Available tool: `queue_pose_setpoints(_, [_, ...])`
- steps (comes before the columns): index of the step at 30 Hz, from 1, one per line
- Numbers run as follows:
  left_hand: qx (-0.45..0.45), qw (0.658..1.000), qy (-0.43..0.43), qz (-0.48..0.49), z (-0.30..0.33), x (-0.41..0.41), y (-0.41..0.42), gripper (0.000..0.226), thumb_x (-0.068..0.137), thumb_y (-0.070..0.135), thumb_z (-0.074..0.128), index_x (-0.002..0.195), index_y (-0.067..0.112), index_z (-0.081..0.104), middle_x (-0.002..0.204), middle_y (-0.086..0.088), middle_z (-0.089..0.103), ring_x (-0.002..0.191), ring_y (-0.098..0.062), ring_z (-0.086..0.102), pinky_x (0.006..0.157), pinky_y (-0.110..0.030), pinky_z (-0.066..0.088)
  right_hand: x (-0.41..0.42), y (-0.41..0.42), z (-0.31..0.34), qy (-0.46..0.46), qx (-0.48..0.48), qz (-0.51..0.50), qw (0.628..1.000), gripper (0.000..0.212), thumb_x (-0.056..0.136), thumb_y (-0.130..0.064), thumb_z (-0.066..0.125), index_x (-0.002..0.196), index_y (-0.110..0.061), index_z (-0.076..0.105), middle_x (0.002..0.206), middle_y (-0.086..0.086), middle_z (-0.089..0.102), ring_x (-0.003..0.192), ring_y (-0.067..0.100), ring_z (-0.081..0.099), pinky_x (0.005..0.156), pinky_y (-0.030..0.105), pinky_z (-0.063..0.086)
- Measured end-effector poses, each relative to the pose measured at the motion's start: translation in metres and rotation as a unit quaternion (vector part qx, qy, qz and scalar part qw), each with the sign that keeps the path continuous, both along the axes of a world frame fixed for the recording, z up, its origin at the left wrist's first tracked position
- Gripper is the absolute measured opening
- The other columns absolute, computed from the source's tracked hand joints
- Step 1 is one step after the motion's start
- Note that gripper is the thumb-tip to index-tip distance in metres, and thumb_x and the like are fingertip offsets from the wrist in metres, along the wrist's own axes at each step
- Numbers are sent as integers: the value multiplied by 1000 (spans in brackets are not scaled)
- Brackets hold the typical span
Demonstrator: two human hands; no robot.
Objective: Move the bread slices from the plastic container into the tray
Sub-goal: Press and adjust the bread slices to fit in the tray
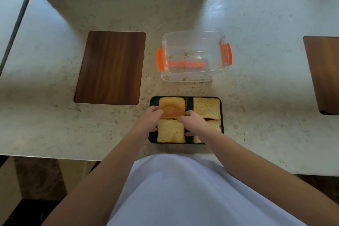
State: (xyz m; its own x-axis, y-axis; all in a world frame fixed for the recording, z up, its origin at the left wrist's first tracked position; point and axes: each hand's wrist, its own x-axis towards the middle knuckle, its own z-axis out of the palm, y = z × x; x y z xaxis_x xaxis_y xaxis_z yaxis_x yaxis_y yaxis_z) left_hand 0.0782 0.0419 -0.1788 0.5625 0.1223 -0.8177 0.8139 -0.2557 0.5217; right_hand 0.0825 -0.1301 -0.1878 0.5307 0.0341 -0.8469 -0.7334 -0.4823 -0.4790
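We see a black tray (222, 108) with pale golden bread; the slice at its 10 o'clock corner (171, 107) is a deeper orange-brown than the slice at 2 o'clock (207, 107). At 12 o'clock from the tray, the plastic container (194, 42) is clear with bright orange clips (160, 59). At 10 o'clock lies a dark brown board (110, 68) with streaked wood grain. The counter (55, 124) is cream, mottled with tan flecks. Our shirt (174, 189) is plain white.
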Motion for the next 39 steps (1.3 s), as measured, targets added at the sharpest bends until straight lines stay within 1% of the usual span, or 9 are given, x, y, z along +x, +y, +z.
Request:
queue_pose_setpoints(4, [-16, 1000, 23, -8, 3, 4, 5, 40, 99, 31, 50, 139, 26, 50, 132, -1, 53, 120, -25, 53, 90, -47, 53, 2, 4, 0, 4, -3, 8, 1000, 70, 98, -34, 57, 159, -15, 30, 124, 1, 50, 111, 19, 54, 67, 26, 54])
queue_pose_setpoints(11, [-30, 999, 40, -7, 12, 9, 19, 27, 100, 30, 55, 126, 22, 59, 121, 0, 56, 107, -22, 56, 64, -37, 59, 1, 13, -6, -2, 7, 7, 1000, 68, 98, -31, 58, 159, -13, 31, 112, -1, 48, 99, 14, 54, 63, 23, 52])
queue_pose_setpoints(15, [-21, 999, 35, -18, 10, 9, 23, 24, 99, 32, 54, 122, 25, 58, 121, 1, 57, 107, -22, 58, 67, -38, 60, 1, 12, -4, -8, 13, 6, 1000, 68, 98, -32, 58, 158, -14, 32, 124, 1, 51, 103, 15, 56, 62, 22, 52])
queue_pose_setpoints(20, [41, 996, -72, -22, 8, 4, 19, 34, 99, 30, 54, 130, 22, 60, 121, 0, 62, 109, -20, 61, 90, -41, 57, -4, -15, 2, -59, 4, -30, 998, 51, 99, -28, 58, 147, -14, 48, 125, 0, 59, 106, 14, 62, 87, 32, 58])
queue_pose_setpoints(23, [-55, 984, -129, 113, 15, 4, 2, 21, 100, 22, 54, 115, 23, 69, 114, -2, 73, 105, -18, 70, 78, -32, 60, -9, -46, 6, -162, -66, -54, 983, 43, 98, -22, 56, 141, -14, 55, 134, 3, 62, 118, 17, 59, 97, 36, 51])
queue_pose_setpoints(26, [-133, 977, -119, 119, 19, 8, -27, 21, 100, 18, 52, 111, 22, 70, 112, -4, 74, 104, -18, 72, 78, -30, 60, -8, -73, 8, -184, -107, -65, 975, 48, 97, -17, 54, 145, -12, 52, 147, 10, 54, 121, 20, 56, 102, 38, 47])
queue_pose_setpoints(33, [-141, 990, -30, -9, 5, 19, -87, 39, 100, 21, 53, 140, 19, 55, 127, -2, 60, 112, -15, 59, 82, -28, 55, -1, -87, -3, -142, -134, -46, 980, 61, 96, -24, 57, 154, -10, 42, 153, 13, 47, 72, 4, 52, 60, 23, 43])
queue_pose_setpoints(36, [-141, 989, -4, -40, 4, 24, -96, 43, 100, 24, 54, 142, 19, 52, 136, -2, 54, 120, -21, 54, 86, -32, 53, 0, -84, -4, -142, -153, -37, 977, 62, 93, -26, 58, 151, -10, 43, 154, 15, 43, 110, 23, 61, 87, 37, 55])
queue_pose_setpoints(39, [-117, 992, -4, -52, 3, 26, -98, 41, 100, 25, 54, 140, 20, 53, 139, -2, 52, 120, -20, 51, 87, -34, 51, -1, -82, -3, -128, -165, -39, 977, 60, 92, -28, 58, 148, -11, 46, 152, 15, 40, 136, 32, 45, 107, 49, 45])
